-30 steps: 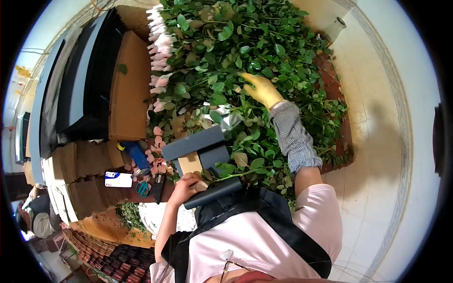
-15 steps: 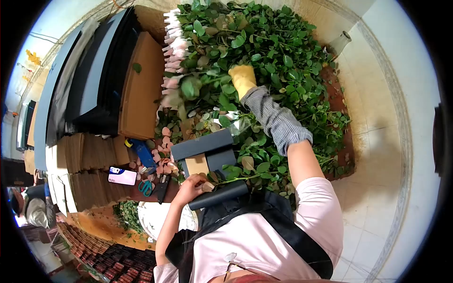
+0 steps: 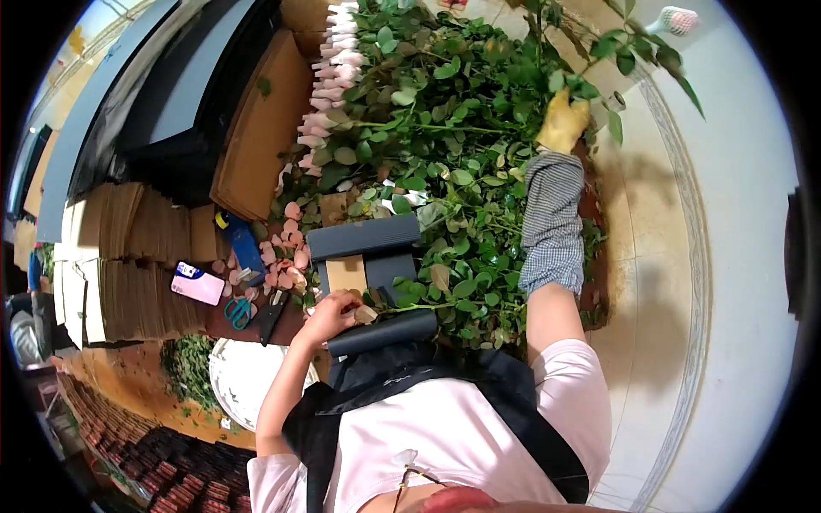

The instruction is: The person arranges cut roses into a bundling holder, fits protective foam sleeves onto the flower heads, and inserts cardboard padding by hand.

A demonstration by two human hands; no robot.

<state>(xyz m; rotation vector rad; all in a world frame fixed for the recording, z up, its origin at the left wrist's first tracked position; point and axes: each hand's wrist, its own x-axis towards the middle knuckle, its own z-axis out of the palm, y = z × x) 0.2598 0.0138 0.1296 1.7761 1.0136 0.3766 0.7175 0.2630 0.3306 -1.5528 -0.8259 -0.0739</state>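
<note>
My left hand (image 3: 332, 316) is bare and closed around a pale pink rose (image 3: 366, 315), close to a dark rolled sheet (image 3: 383, 332) at my front. The rose's green stem runs to the right. My right hand (image 3: 563, 121), in a yellow glove, is closed on a leafy rose stem (image 3: 611, 47) at the upper right; whether a bloom is on it I cannot tell. Below and left of that hand spreads a thick heap of leafy rose stems (image 3: 479, 162), with wrapped pale blooms (image 3: 335, 81) along its left edge. A dark corrugated pad with cardboard (image 3: 346, 275) lies beyond my left hand.
Cardboard stacks (image 3: 128, 222) and dark boards (image 3: 184, 94) stand left. Near them lie a pink phone (image 3: 197, 283), teal scissors (image 3: 239, 313), a blue tool (image 3: 245, 252) and loose petals (image 3: 282, 256). A white round tub (image 3: 244, 380) sits lower left. A wall is right.
My right hand has moved right from above the heap to its right edge, with a leafy stem in it. My left hand still holds the pale rose. The view has shifted a little.
</note>
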